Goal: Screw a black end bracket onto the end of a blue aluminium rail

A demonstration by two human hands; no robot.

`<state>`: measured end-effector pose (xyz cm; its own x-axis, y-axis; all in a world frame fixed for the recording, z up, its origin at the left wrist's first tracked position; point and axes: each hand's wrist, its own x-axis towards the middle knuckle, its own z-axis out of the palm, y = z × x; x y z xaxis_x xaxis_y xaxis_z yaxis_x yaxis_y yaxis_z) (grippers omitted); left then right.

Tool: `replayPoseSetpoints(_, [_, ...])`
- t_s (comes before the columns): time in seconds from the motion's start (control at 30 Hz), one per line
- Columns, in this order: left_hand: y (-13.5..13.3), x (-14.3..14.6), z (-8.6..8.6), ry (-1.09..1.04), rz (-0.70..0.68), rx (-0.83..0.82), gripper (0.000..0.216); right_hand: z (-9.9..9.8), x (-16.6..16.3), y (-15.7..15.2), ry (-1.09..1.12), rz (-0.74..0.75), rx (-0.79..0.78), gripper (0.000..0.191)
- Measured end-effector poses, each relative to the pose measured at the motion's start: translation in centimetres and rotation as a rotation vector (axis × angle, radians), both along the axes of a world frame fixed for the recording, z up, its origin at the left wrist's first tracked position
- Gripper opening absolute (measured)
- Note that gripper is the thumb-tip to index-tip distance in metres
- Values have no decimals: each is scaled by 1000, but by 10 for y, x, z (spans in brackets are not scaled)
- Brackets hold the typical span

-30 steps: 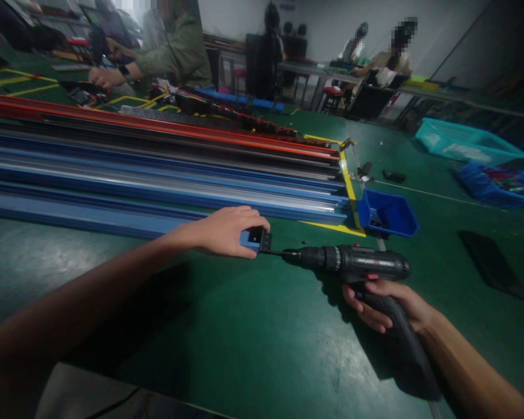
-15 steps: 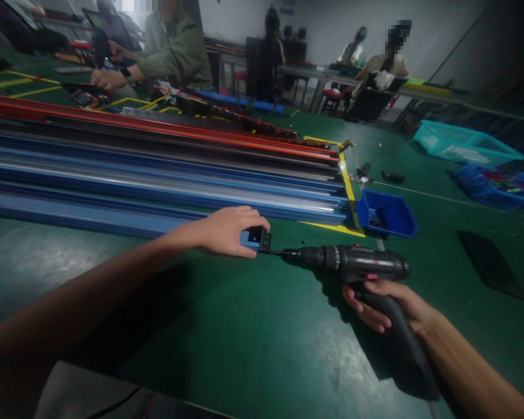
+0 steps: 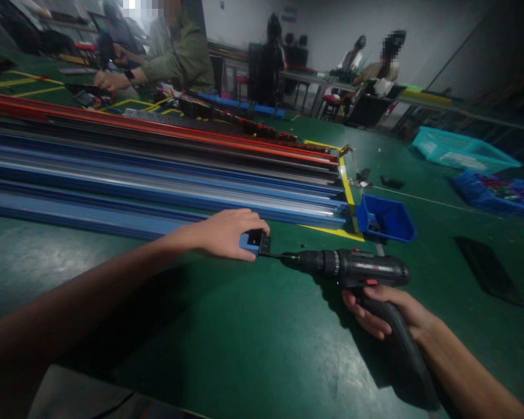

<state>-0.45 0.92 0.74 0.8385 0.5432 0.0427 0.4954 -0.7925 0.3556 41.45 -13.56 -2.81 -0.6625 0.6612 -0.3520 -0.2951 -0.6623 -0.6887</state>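
My left hand (image 3: 229, 234) is closed around the end of a long blue metal profile (image 3: 82, 215) lying along the table. A small black end cap (image 3: 265, 243) sits at that end, by my thumb and fingertips. My right hand (image 3: 388, 311) grips a black cordless drill (image 3: 358, 267) by its handle, with the drill lying level and pointing left. The drill's thin bit (image 3: 282, 256) reaches the end cap; whether it sits in a screw is too small to tell.
Several blue, black and orange profiles (image 3: 227, 180) lie beyond my left hand. A blue bin (image 3: 386, 218) stands near the yellow tape, a dark flat object (image 3: 489, 270) to its right. Farther back are a turquoise basket (image 3: 463, 148) and a blue bag (image 3: 498, 192). A co-worker's hand (image 3: 109, 80) works across the table.
Both hands keep their grips, and the drill bit stays at the end cap. The view has shifted slightly; little else differs.
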Motion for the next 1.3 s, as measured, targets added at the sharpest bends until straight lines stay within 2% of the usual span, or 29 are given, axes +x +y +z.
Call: replayPoseSetpoints(1.3, [0, 2, 0, -1, 3, -6, 53, 4, 0, 0, -12, -3, -21, 32])
